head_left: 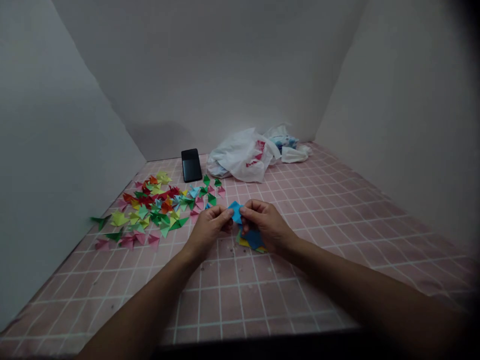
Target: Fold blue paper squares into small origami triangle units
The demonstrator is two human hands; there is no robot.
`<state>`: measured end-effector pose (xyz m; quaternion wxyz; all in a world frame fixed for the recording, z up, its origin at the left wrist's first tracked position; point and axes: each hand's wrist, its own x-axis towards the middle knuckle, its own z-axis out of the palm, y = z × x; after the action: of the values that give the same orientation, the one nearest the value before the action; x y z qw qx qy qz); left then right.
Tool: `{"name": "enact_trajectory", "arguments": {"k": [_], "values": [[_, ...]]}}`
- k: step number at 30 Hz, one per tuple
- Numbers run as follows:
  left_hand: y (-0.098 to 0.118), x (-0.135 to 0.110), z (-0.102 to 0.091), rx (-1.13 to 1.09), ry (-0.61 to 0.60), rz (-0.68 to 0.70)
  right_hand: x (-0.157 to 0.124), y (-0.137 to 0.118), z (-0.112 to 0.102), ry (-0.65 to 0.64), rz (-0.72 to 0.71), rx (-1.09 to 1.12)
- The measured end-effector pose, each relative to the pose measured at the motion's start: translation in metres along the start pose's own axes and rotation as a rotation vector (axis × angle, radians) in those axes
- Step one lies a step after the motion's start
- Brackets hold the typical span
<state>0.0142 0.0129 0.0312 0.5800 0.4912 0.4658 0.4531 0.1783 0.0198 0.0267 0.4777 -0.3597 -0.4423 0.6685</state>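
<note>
A small piece of blue folded paper [236, 212] is held up between both hands, just above the table. My left hand [213, 220] pinches its left edge between thumb and fingers. On the other side my right hand [264, 220] grips the right edge in the same way. Beneath the right hand lies a stack of coloured paper sheets [252, 241], blue on top with yellow and green edges showing; the hand hides part of it. Just left of the held paper, many folded paper pieces [159, 219] in red, green, pink, yellow and blue lie spread out.
A black phone [191, 165] leans or lies near the back wall. Right of it are a crumpled white plastic bag [243, 155] and a white-and-blue packet [283, 137]. A pink checked cloth [337, 210] covers the table, and pale walls [232, 75] enclose three sides.
</note>
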Motion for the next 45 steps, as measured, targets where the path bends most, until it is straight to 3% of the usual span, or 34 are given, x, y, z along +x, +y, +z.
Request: {"name": "enact_trajectory", "arguments": {"k": [4,9,15,31,38,45], "values": [[0.000,0.000,0.000,0.102,0.071,0.155,0.000,0.001,0.000,-0.057,0.022,-0.043],[0.001,-0.001,0.000,0.112,0.000,0.165,-0.001,0.006,0.002,-0.033,-0.077,0.003],[0.010,-0.003,-0.001,0.304,-0.014,0.257,-0.001,0.003,0.001,-0.065,-0.097,-0.049],[0.018,-0.005,-0.006,0.443,-0.210,0.197,-0.005,-0.006,0.000,-0.018,-0.171,-0.245],[0.008,-0.002,-0.004,0.310,-0.140,0.218,-0.005,-0.010,0.000,-0.027,-0.220,-0.519],[0.009,-0.006,-0.002,0.337,0.060,0.290,-0.004,-0.004,0.003,-0.125,-0.065,-0.299]]}}
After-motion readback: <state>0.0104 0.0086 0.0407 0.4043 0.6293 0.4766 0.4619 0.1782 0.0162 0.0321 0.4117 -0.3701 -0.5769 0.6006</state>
